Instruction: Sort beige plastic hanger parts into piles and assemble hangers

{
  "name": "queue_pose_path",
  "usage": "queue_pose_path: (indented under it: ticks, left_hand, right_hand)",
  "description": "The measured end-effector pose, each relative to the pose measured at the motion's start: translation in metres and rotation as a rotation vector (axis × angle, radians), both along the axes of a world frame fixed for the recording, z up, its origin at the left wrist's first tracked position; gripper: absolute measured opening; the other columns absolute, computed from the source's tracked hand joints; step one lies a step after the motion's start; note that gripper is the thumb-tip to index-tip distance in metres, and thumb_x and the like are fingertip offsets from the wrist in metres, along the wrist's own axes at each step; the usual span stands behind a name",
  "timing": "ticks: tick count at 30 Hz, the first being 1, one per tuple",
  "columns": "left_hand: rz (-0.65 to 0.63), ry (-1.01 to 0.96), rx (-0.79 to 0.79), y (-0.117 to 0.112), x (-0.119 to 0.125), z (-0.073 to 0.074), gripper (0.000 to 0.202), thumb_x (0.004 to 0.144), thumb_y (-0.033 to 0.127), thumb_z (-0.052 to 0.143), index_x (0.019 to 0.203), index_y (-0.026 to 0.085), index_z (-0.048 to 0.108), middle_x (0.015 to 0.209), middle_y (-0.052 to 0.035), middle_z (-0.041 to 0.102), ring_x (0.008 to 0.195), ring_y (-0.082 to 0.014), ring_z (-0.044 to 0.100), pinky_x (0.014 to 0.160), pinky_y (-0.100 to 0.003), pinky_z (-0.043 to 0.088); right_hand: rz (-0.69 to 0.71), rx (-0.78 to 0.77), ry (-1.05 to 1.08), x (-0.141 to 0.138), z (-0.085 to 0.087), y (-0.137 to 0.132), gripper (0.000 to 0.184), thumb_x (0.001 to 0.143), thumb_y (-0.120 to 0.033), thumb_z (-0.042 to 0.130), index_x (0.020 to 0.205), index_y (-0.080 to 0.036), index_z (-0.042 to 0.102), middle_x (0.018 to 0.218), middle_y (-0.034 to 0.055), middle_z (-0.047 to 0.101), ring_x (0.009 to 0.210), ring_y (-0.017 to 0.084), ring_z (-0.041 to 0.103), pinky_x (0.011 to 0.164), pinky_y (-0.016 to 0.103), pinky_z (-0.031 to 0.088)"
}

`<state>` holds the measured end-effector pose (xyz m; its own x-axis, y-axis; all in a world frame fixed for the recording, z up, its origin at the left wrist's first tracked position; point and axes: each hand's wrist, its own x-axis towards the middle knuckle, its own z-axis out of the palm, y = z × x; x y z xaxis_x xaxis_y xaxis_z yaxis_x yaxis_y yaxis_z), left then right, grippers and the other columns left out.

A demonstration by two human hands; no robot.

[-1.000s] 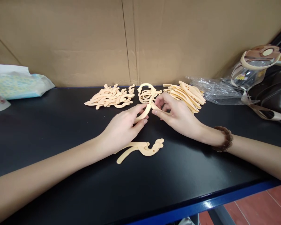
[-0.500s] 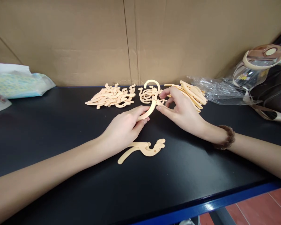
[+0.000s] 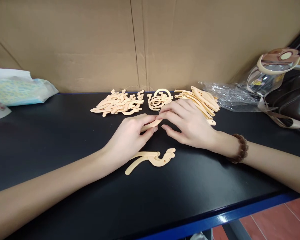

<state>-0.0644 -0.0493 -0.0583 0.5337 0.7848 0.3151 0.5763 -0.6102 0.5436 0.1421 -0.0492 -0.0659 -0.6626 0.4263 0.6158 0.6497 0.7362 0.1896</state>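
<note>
My left hand (image 3: pixel 130 136) pinches one end of a cream plastic arm piece (image 3: pixel 151 125) between thumb and fingers, low over the black table (image 3: pixel 65 140). My right hand (image 3: pixel 187 123) lies palm down over the piece's other end, fingers pressed together on it. A small end of a cream part (image 3: pixel 211 122) pokes out beside the right hand. Nearer to me, an assembled cream hanger part (image 3: pixel 152 159) lies flat by my left wrist.
Three heaps of cream parts sit at the back: curly pieces (image 3: pixel 118 103), hook rings (image 3: pixel 160 99), long arms (image 3: pixel 200 98). A crumpled clear bag (image 3: pixel 230 96) and a bottle with a strap (image 3: pixel 272 73) lie right. A tissue pack (image 3: pixel 17 88) lies left. Cardboard (image 3: pixel 140 43) stands behind.
The hook ring that my right hand held up against the arm piece no longer stands up. My right hand has turned palm down and flattened over the joint. My left hand has stayed in place.
</note>
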Motion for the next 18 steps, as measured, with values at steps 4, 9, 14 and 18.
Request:
queue_pose_path:
  ticks: [4, 9, 14, 18]
  left_hand:
    - [0.037, 0.059, 0.155, 0.0007, -0.0027, -0.0026, 0.028, 0.092, 0.028, 0.054, 0.115, 0.03, 0.069, 0.102, 0.0008, 0.074, 0.094, -0.0204, 0.064, 0.086, -0.035, 0.046]
    - [0.035, 0.06, 0.14, -0.0001, -0.0029, -0.0039, 0.027, 0.092, 0.029, 0.054, 0.114, 0.029, 0.07, 0.104, 0.0006, 0.074, 0.095, -0.0204, 0.063, 0.085, -0.035, 0.048]
    - [0.025, -0.057, 0.02, -0.0032, 0.0003, -0.0002, 0.022, 0.092, 0.035, 0.055, 0.1, 0.022, 0.071, 0.1, -0.0011, 0.073, 0.089, -0.0175, 0.066, 0.082, -0.03, 0.052]
    - [0.033, -0.123, -0.033, -0.0044, 0.0006, 0.0009, 0.02, 0.093, 0.033, 0.052, 0.094, 0.02, 0.069, 0.098, -0.0021, 0.069, 0.085, -0.015, 0.064, 0.072, -0.023, 0.054]
  right_hand:
    - [-0.029, -0.057, 0.022, 0.0013, -0.0008, 0.0029, 0.019, 0.095, -0.025, 0.047, 0.103, -0.017, 0.062, 0.104, 0.0114, 0.065, 0.099, 0.026, 0.055, 0.084, 0.041, 0.042]
    - [-0.029, -0.121, 0.027, 0.0015, 0.0016, 0.0033, 0.02, 0.096, -0.027, 0.048, 0.103, -0.017, 0.063, 0.103, 0.0088, 0.068, 0.099, 0.024, 0.055, 0.087, 0.039, 0.04]
    - [-0.042, -0.171, -0.011, 0.0008, 0.0027, 0.0032, 0.021, 0.097, -0.028, 0.048, 0.102, -0.017, 0.065, 0.101, 0.0079, 0.069, 0.098, 0.024, 0.054, 0.088, 0.039, 0.038]
    - [-0.023, -0.214, -0.041, 0.0025, 0.0008, 0.0055, 0.018, 0.096, -0.026, 0.05, 0.097, -0.018, 0.065, 0.097, 0.0068, 0.068, 0.097, 0.022, 0.055, 0.089, 0.037, 0.037]
